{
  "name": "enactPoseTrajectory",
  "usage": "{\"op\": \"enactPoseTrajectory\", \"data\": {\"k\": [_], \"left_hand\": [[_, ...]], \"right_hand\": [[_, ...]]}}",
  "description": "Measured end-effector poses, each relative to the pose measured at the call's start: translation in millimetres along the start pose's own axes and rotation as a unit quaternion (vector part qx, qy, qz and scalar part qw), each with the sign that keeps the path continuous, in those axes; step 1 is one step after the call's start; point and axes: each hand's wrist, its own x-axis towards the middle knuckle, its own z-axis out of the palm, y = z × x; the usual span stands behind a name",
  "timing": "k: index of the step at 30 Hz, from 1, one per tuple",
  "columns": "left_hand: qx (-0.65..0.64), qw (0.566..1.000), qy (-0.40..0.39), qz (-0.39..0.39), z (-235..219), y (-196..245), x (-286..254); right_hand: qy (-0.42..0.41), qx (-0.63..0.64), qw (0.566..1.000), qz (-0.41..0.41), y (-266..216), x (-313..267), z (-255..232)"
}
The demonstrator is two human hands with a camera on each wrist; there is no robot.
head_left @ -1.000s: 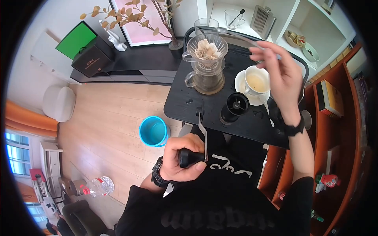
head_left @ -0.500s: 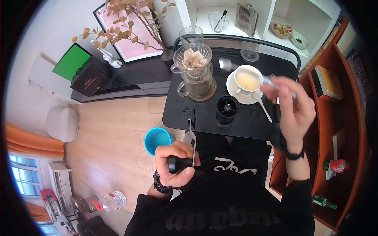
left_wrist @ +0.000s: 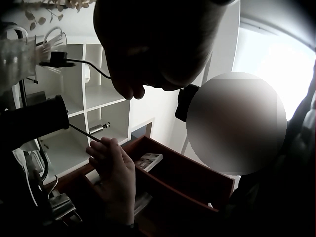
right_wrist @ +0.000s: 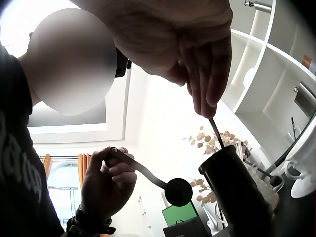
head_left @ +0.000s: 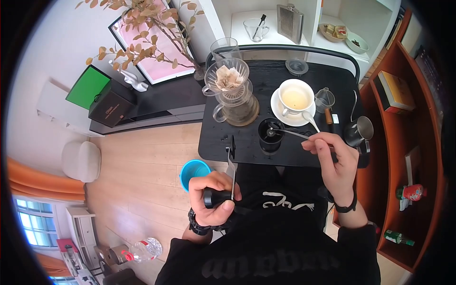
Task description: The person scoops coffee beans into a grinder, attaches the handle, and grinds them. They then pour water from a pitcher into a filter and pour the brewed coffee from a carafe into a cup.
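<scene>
My left hand (head_left: pixel 209 199) grips the black knob of a grinder's crank handle (head_left: pixel 233 175) in front of my body. At the far end of the crank, a round black lid (right_wrist: pixel 178 192) shows in the right wrist view. My right hand (head_left: pixel 339 166) pinches the thin handle of a metal spoon (head_left: pixel 295 134) between thumb and fingers. The spoon's other end reaches into the open top of the black hand grinder (head_left: pixel 270 142), which stands upright near the table's front edge. The grinder's wall hides the spoon's tip in the right wrist view (right_wrist: pixel 237 187).
Behind the grinder, a white cup (head_left: pixel 297 85) of pale liquid sits on a saucer (head_left: pixel 278 111) with a white spoon (head_left: pixel 311 121). A glass dripper (head_left: pixel 209 76) with a paper filter tops a glass server (head_left: pixel 235 113). A strainer (head_left: pixel 324 99) and metal pitcher (head_left: pixel 363 128) stand right.
My right hand has brought the spoon from the back of the table, past the cup, down into the grinder. The left hand keeps its grip on the crank handle.
</scene>
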Motion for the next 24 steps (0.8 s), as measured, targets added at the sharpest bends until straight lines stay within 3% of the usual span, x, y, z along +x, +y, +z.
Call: {"op": "enactPoseTrajectory", "data": {"k": [6, 11, 15, 16, 19, 24], "left_hand": [[0.005, 1.000, 0.007, -0.005, -2.5, 0.3, -2.6], [0.010, 1.000, 0.007, -0.003, 1.5, 11.7, -2.5], [0.024, 1.000, 0.017, 0.002, 0.1, 19.0, -2.3], [0.024, 1.000, 0.017, 0.002, 1.0, 20.2, -3.4], [0.022, 1.000, 0.015, 0.004, 3.4, 19.7, -3.5], [0.027, 1.000, -0.004, -0.001, 2.6, 17.3, -2.5]], "right_hand": [[0.077, 0.101, 0.992, 0.024, 3.5, 5.8, 1.6], [-0.038, 0.196, 0.980, -0.010, 9.8, 80.6, 15.9], [-0.090, 0.051, 0.984, -0.146, 30.9, 112.9, 41.4], [-0.104, -0.042, 0.969, -0.218, 36.5, 114.2, 44.0], [-0.121, -0.110, 0.959, -0.232, 30.0, 107.0, 37.6], [-0.038, 0.029, 0.990, -0.136, -10.6, 85.3, -5.3]]}}
